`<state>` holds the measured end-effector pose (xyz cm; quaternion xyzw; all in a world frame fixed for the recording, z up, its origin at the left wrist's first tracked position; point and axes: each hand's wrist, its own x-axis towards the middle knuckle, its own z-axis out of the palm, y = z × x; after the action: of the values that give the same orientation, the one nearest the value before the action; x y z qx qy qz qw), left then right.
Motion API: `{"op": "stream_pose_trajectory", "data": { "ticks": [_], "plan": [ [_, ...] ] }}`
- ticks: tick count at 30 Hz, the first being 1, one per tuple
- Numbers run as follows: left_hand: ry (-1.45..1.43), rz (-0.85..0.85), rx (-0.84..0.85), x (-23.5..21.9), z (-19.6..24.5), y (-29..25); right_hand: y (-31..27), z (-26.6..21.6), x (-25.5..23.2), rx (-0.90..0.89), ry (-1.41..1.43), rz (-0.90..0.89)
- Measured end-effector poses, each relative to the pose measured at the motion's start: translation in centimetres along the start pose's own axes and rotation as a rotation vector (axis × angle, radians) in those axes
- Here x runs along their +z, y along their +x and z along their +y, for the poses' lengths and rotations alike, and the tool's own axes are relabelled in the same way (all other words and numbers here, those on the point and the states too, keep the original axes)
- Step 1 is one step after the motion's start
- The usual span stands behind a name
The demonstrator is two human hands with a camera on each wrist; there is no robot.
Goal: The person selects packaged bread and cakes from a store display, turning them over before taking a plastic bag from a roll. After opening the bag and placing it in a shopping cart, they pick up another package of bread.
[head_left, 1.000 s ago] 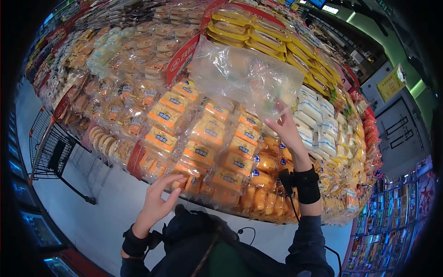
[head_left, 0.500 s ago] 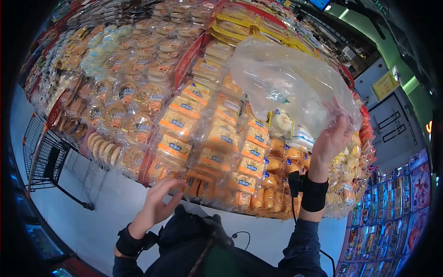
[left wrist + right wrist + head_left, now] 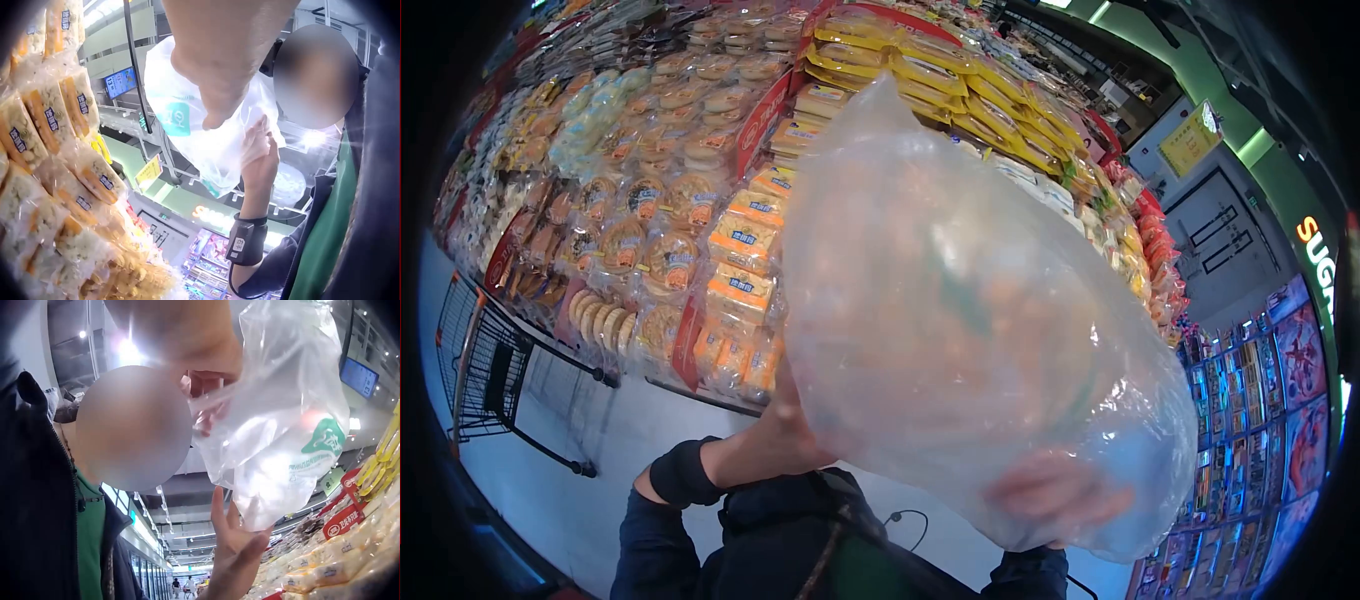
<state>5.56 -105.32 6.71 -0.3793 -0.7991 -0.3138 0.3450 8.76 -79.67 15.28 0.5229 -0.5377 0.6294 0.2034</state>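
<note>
A large, puffed-up translucent plastic bag (image 3: pixel 960 300) with a green print hangs in front of the goods and fills the middle of the head view. My right hand (image 3: pixel 259 153) grips the bag at its edge with bent fingers; in the head view it shows blurred behind the film. At the other side of the bag is my left hand (image 3: pixel 234 547), its index finger pointing up and fingers right at the film. Part of the left hand (image 3: pixel 792 432) is hidden behind the bag in the head view. Packs of orange-labelled bread (image 3: pixel 745 235) lie just beyond.
Round wrapped pastries (image 3: pixel 622 243) fill the display to the left, and long yellow packs (image 3: pixel 1000 110) lie at the back. Red divider signs (image 3: pixel 762 125) stand between sections. A shopping cart (image 3: pixel 485 355) stands on the floor at far left. Lit shelves (image 3: pixel 1245 420) line the right.
The bag has come from over the display toward my body and puffed up. My right hand has drawn back with it, and my left hand has moved right, up to the bag.
</note>
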Motion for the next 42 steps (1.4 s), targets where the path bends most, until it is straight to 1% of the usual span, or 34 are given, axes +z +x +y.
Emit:
{"op": "stream_pose_trajectory", "data": {
  "ticks": [1,7,10,11,12,14,17,18,20,22,23,25,26,27,29,31,32,34,35,37,38,40,42],
  "plan": [
    [-0.042,0.084,-0.025,0.6,0.1,-0.5,-0.3,-0.8,-0.1,0.058,0.046,-0.04],
    [-0.044,0.876,0.123,1.1,1.1,-1.5,-2.3,-5.3,-0.5,0.395,0.266,-0.195],
    [-0.006,0.42,-0.015,-2.5,4.0,-5.3,-3.9,-7.3,-0.7,0.541,0.307,-0.214],
    [-0.03,0.48,-0.044,-2.4,4.8,-6.4,-4.6,-8.1,-0.6,0.587,0.308,-0.196],
    [-0.072,0.452,-0.055,-2.6,5.8,-7.2,-5.9,-9.0,-0.6,0.651,0.308,-0.146],
    [-0.156,0.398,-0.076,-2.9,8.2,-8.7,-8.7,-10.3,0.3,0.724,0.277,0.067],
    [-0.242,0.481,-0.169,-2.2,12.0,-10.1,-10.6,-11.9,0.5,0.875,0.326,0.352],
    [-0.323,0.582,-0.246,-1.9,13.1,-11.0,-11.0,-12.3,0.5,0.927,0.359,0.444],
    [-0.487,0.784,-0.396,-1.2,15.0,-13.2,-12.4,-12.4,0.1,0.927,0.458,0.438],
    [-0.509,0.8,-0.519,-2.1,16.4,-15.5,-14.1,-12.1,-0.4,0.934,0.556,0.431],
    [-0.522,0.803,-0.584,-2.7,17.1,-16.6,-15.4,-11.8,-0.6,0.967,0.651,0.534],
    [-0.437,0.717,-0.633,-3.7,18.4,-17.9,-16.4,-11.8,0.3,1.017,0.842,0.746],
    [-0.394,0.671,-0.651,-4.2,18.7,-18.3,-16.6,-12.4,1.5,1.018,0.636,0.801],
    [-0.343,0.654,-0.659,-4.7,18.9,-18.5,-14.4,-13.4,4.7,1.012,0.429,0.853],
    [-0.241,0.619,-0.676,-5.6,18.7,-18.8,-14.2,-14.4,6.4,0.985,0.217,0.726],
    [-0.311,0.697,-0.777,-6.3,19.2,-18.4,-17.6,-14.5,4.8,0.941,0.208,0.383],
    [-0.344,0.735,-0.829,-6.9,19.4,-18.4,-18.2,-14.6,4.7,0.931,0.226,0.389],
    [-0.393,0.703,-0.843,-8.6,19.3,-19.5,-19.1,-15.0,5.3,0.918,0.264,0.405],
    [-0.416,0.689,-0.847,-9.5,19.1,-20.0,-19.4,-15.1,6.0,0.893,0.308,0.454],
    [-0.322,0.709,-0.765,-11.2,18.0,-21.1,-19.4,-15.1,8.1,0.841,0.398,0.549],
    [-0.276,0.717,-0.729,-12.1,17.6,-21.7,-19.5,-14.8,9.2,0.822,0.38,0.612],
    [-0.277,0.694,-0.754,-14.3,17.2,-22.3,-19.3,-13.7,11.6,0.79,0.34,0.735],
    [-0.252,0.671,-0.787,-15.8,16.8,-23.0,-20.5,-11.4,13.3,0.721,0.521,0.866]
  ]
}}
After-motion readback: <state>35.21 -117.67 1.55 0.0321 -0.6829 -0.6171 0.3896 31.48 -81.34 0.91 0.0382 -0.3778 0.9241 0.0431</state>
